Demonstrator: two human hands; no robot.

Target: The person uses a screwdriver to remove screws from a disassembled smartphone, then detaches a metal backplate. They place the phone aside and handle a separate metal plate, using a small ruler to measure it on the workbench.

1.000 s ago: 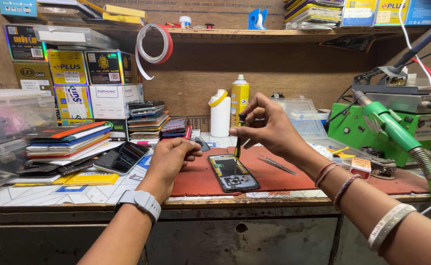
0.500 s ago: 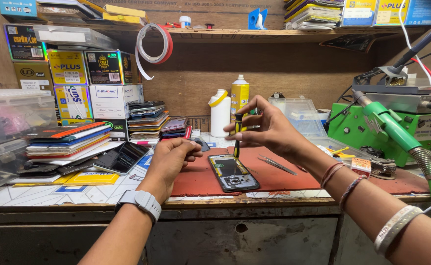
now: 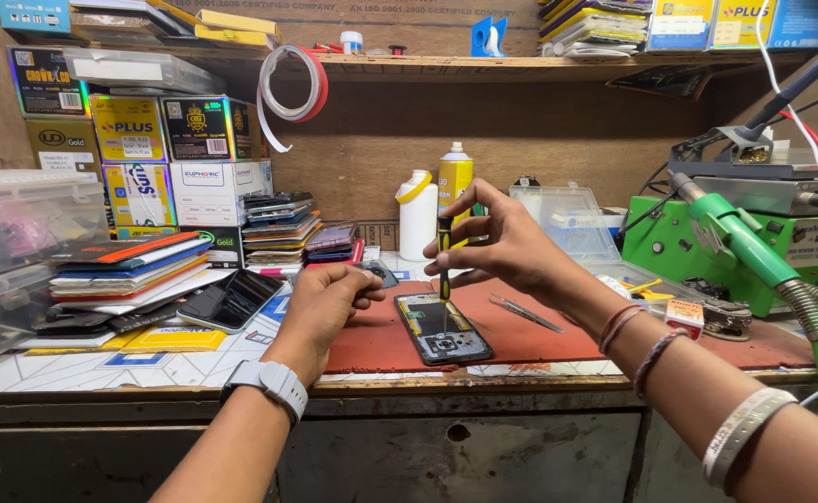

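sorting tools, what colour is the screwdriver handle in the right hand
Black and yellow, on the screwdriver; head view.

tiled workbench carries a red mat, stacked phones, and a green machine.

Stacked cartons in yellow, black and white are set against the wall at left, under a shelf. On that shelf, yellow and blue boxes are seen at right and a small blue box at far left. A dark phone screen lies on the tabletop. A yellow labelled can stands beside a white bottle.
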